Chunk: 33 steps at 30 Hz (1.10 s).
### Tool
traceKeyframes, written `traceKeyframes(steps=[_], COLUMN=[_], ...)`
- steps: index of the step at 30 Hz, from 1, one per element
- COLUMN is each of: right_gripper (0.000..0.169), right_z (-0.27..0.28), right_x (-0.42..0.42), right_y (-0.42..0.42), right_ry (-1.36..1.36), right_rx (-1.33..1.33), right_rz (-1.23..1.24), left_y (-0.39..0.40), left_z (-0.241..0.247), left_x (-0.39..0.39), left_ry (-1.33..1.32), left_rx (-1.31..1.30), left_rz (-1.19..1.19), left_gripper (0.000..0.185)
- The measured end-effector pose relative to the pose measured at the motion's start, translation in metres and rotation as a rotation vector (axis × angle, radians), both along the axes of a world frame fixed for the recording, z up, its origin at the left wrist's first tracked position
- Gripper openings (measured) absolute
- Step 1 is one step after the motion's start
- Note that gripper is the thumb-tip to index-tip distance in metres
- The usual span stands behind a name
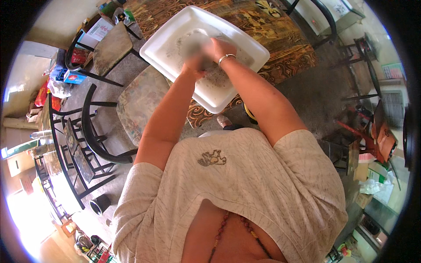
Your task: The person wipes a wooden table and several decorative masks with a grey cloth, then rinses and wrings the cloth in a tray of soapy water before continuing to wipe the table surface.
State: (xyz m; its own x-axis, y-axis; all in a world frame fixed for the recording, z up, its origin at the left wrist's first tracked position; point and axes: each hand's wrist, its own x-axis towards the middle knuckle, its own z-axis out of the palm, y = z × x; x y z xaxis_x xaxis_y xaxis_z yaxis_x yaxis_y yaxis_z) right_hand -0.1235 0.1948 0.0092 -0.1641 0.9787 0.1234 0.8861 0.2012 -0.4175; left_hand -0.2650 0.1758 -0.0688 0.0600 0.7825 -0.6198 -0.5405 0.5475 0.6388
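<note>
A white plastic basin (215, 107) with rounded corners sits on the wooden table, holding cloudy water with suds (215, 80). Both of my hands are inside its rim, close together near the middle. My left hand (194, 67) reaches in from the near left. My right hand (223, 50), with a silver bangle (227, 58) at the wrist, comes from the right. A blurred patch covers the fingers and a greyish area between them, so whether either hand grips something cannot be made out.
The patterned wooden table (283, 42) extends beyond the basin. A chair with a worn seat (141, 98) stands at its left, and another chair (113, 49) farther back. A small black bin (100, 204) stands on the floor at lower left. Boxes (100, 29) are piled at upper left.
</note>
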Motion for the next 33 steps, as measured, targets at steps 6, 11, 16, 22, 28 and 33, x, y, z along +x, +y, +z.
traceKeyframes(steps=[6, 11, 16, 22, 28, 33], right_gripper=[0.067, 0.056, 0.037, 0.022, 0.028, 0.039], right_z=[-0.025, -0.006, 0.008, 0.019, 0.024, 0.036], right_x=[-0.003, -0.022, -0.023, -0.020, -0.020, 0.000], right_y=[0.002, -0.020, -0.043, -0.050, -0.039, -0.022], right_ry=[0.080, 0.493, 0.539, 0.323, 0.057, -0.098], right_rx=[-0.306, -0.490, 0.137, 0.287, 0.176, -0.128], right_rz=[-0.383, 0.116, 0.348, 0.371, 0.195, -0.044], left_y=[-0.012, -0.021, -0.030, -0.027, -0.017, -0.030], left_z=[0.036, 0.049, 0.071, 0.042, 0.010, 0.083], left_x=[0.012, 0.006, 0.010, 0.010, 0.001, 0.030], left_ry=[-0.119, -0.143, -0.278, -0.327, 0.333, 0.494], left_rx=[-0.210, -0.265, -0.028, 0.237, 0.596, -0.034], left_rz=[0.108, 0.120, 0.043, -0.104, -0.335, -0.104], left_gripper=[0.071, 0.079, 0.045, 0.042, 0.049, 0.054])
